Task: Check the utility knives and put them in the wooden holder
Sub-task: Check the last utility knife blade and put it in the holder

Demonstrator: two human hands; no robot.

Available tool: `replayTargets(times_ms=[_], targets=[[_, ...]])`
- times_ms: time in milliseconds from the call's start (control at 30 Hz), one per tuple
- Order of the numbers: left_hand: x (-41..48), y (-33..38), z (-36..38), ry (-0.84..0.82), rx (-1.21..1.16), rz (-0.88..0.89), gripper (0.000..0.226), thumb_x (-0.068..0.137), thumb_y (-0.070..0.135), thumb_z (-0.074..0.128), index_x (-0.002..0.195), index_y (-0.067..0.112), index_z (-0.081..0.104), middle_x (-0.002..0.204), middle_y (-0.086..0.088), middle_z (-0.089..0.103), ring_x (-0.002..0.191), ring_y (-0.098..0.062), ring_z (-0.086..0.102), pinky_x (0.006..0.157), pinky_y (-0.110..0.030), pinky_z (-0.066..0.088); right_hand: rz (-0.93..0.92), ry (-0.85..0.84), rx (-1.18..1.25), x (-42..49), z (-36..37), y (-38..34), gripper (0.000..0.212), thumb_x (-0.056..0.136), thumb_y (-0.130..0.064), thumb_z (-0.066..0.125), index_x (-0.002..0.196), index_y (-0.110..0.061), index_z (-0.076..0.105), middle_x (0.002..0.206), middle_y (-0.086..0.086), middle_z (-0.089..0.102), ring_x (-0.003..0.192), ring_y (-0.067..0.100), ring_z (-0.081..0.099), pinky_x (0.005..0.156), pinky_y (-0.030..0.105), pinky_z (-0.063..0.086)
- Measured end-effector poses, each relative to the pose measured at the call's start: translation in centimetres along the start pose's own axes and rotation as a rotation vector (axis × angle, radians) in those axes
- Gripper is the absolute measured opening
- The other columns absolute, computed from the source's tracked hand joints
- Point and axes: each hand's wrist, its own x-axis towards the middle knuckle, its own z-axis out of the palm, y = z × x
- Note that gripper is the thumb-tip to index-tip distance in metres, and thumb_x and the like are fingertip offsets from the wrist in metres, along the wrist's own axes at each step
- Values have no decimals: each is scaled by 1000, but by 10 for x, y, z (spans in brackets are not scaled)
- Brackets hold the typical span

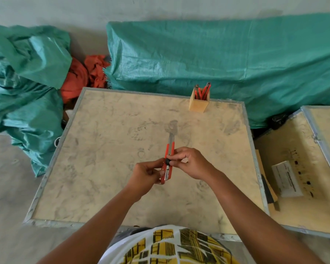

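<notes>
we see both hands over the middle of the desk (107,168), the left hand (147,176) closed around the lower end of one red utility knife (168,164) and the right hand (187,161) pinching its black slider, with the blade pushed out and pointing away from us. this is the only knife in the hands, held just above the desk top. toward the far right edge of the desk stands one wooden holder (199,102), well apart from the hands, with about four red knives (203,91) upright in it, though we cannot count them exactly.
</notes>
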Motion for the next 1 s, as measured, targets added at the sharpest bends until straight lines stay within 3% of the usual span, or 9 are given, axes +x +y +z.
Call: replayTargets(times_ms=[100, 267, 400, 600, 767, 867, 1000], targets=[[-2, 6, -11, -4, -23, 15, 40, 90, -12, 61, 122, 10, 69, 95, -4, 79, 77, -16, 76, 72, -34, 64, 12, -53, -55, -2, 2, -13, 24, 87, -23, 78, 110, -30, 78, 131, -7, 61, 122, 6, 57, 101, 26, 44], [-7, 14, -29, -47, -40, 61, 43, 91, -11, 61, 122, 16, 69, 109, -11, 77, 90, -29, 76, 75, -38, 62, -8, -36, -78, -5, 11, -36, 25, 85, -23, 79, 109, -29, 79, 139, -10, 54, 124, 0, 50, 89, 17, 38], [-10, 23, -40, -89, -58, 101, 42, 90, -11, 60, 127, 10, 66, 112, -16, 75, 91, -28, 76, 75, -34, 61, -55, 7, -51, -6, 17, -47, 29, 88, -26, 76, 115, -36, 75, 136, -10, 55, 123, 3, 52, 83, 16, 41], [-14, 36, -45, -119, -42, 153, 45, 90, -10, 62, 120, 24, 69, 111, -4, 78, 92, -25, 76, 81, -39, 62, -70, 155, -45, -8, 23, -58, 22, 78, -31, 85, 98, -28, 76, 123, -13, 61, 101, 6, 58, 76, 15, 40], [-16, 42, -45, -103, -58, 172, 48, 89, -14, 60, 114, 26, 71, 103, 0, 79, 88, -24, 77, 76, -35, 63, -103, 138, -38, -13, 19, -62, 32, 84, -31, 80, 113, -40, 73, 126, -24, 58, 96, 1, 58, 74, 24, 52], [-16, 44, -44, -121, -57, 185, 47, 89, -13, 61, 116, 24, 71, 106, -2, 79, 89, -25, 77, 77, -35, 63, -101, 186, -5, -15, 20, -63, 23, 80, -30, 84, 102, -32, 77, 119, -21, 62, 95, 0, 58, 72, 16, 46], [-17, 45, -43, -145, -35, 203, 44, 88, -10, 64, 124, 15, 67, 112, -6, 77, 90, -27, 76, 78, -36, 63, -107, 237, -6, -20, 21, -62, 24, 77, -33, 86, 97, -31, 74, 118, -17, 64, 97, 5, 60, 73, 22, 50]])
